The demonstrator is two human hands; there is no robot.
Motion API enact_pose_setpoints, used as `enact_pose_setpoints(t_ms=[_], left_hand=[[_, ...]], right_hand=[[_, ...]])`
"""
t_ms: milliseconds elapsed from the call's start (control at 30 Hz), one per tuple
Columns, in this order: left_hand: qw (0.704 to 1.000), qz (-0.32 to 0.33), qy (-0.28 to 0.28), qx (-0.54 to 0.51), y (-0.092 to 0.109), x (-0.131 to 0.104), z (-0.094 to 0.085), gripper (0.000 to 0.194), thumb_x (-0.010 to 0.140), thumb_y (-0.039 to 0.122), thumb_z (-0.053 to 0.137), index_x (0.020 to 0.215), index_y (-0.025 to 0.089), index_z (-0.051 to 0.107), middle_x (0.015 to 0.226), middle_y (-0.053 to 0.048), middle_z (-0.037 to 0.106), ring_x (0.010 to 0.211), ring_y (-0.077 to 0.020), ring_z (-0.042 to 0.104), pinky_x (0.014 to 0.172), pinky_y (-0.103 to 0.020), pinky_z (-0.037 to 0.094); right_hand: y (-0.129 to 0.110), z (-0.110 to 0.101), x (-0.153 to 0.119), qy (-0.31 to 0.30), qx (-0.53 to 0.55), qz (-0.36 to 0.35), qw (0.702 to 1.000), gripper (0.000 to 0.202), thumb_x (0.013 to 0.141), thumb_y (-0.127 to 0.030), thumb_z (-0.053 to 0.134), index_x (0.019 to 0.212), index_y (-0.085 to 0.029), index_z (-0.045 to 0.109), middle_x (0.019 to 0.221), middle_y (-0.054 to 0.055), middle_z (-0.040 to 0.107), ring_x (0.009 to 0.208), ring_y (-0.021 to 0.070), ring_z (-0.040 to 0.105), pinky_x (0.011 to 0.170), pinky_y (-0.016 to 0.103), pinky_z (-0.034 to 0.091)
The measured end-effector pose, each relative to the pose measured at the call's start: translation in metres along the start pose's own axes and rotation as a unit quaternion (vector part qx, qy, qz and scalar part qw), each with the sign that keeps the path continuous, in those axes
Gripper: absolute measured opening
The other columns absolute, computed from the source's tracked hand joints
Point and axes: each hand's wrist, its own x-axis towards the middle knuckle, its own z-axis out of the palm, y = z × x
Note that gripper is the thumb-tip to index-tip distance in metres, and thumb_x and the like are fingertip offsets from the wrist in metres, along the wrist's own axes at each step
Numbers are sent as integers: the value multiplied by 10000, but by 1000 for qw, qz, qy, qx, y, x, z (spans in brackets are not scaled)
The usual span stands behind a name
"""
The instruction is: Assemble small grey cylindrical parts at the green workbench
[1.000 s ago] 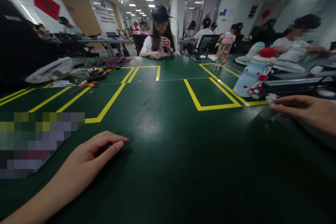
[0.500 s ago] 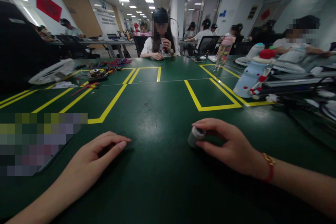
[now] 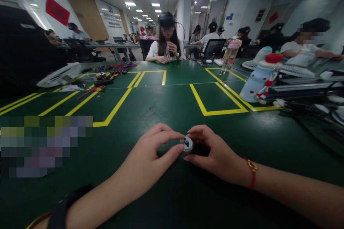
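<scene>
A small grey cylindrical motor (image 3: 188, 144) is between my two hands, low over the table. Its round end, with a dark shaft in the middle, faces up toward me. My left hand (image 3: 161, 146) has thumb and index finger pinched at the motor's left edge. From the right, my right hand (image 3: 212, 150) curls around the motor, thumb below and fingers behind. The other fingers of that hand are partly hidden. The green table (image 3: 150, 114) lies underneath.
Yellow tape (image 3: 225, 112) marks boxes on the table. To the left lie tangled wires (image 3: 120, 67) and a white fan (image 3: 59, 75). On the right stand a blue bottle (image 3: 252, 84), a clear bottle (image 3: 231, 55) and metal rails (image 3: 303, 86). A person (image 3: 166, 43) sits opposite.
My left hand has moved right and reached the motor. My right hand has carried the motor left, and its end now tilts toward me.
</scene>
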Motion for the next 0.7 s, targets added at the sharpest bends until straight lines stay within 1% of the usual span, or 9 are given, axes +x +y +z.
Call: enact_pose_setpoints(t_ms=[67,133,200,267,367,467,567,633,700], left_hand=[[1000,6,4,-21,11,10,5,192,884,393,629,965,307,780,996,-36,666,945,-215,624,846,-356,508],[999,-5,22,-37,15,15,3,171,855,406,660,878,308,797,943,-30,657,885,-208,621,797,-350,507],[997,-25,47,-50,13,16,-2,171,839,433,676,867,325,806,899,-15,642,822,-196,607,758,-341,497],[996,-43,57,-56,6,15,-5,174,817,454,694,876,340,811,875,-4,626,798,-192,596,749,-338,487],[998,-48,13,-36,-8,12,0,153,796,444,726,855,341,822,869,-7,618,853,-209,597,785,-354,475],[999,-29,-36,23,-22,13,15,123,785,433,772,866,357,825,889,-9,639,904,-226,593,811,-372,451],[997,-18,-53,58,-28,14,26,120,760,440,806,861,377,823,890,-4,665,910,-236,594,814,-380,431],[997,-18,-57,56,-27,14,25,145,760,444,806,889,379,820,893,-4,672,914,-238,601,812,-375,437],[997,-31,-55,42,-26,11,15,222,780,470,778,975,368,805,933,-8,678,903,-230,614,789,-355,459]], right_hand=[[0,0,0,-4,4,0,1000,552,776,-353,764,1223,-225,465,1163,61,659,1051,154,668,930,347,560],[-2,-1,-1,-8,-8,-2,1000,551,782,-352,754,1238,-228,471,1168,55,660,1054,153,663,930,344,554],[-5,-3,-1,-3,-42,-10,999,519,798,-324,726,1251,-236,490,1157,40,664,1032,144,658,913,328,546],[-8,-6,-1,16,-88,-20,996,442,803,-278,693,1215,-242,538,1121,23,668,981,133,651,874,307,538],[-9,-8,-1,44,-130,-24,990,359,779,-248,679,1126,-236,589,1056,11,666,915,127,635,812,286,527],[-7,-7,-1,58,-138,-22,989,375,763,-253,689,1121,-232,579,1032,14,661,896,130,630,790,282,529],[-6,-8,-1,100,-144,-19,984,389,766,-282,698,1127,-228,564,1033,31,659,900,140,635,792,290,539],[-6,-14,-1,131,-151,-13,980,393,773,-312,701,1129,-221,561,1048,48,662,918,154,643,810,308,546],[-2,-30,-3,158,-158,0,975,400,783,-348,699,1134,-210,565,1073,70,665,945,173,654,841,334,550]])
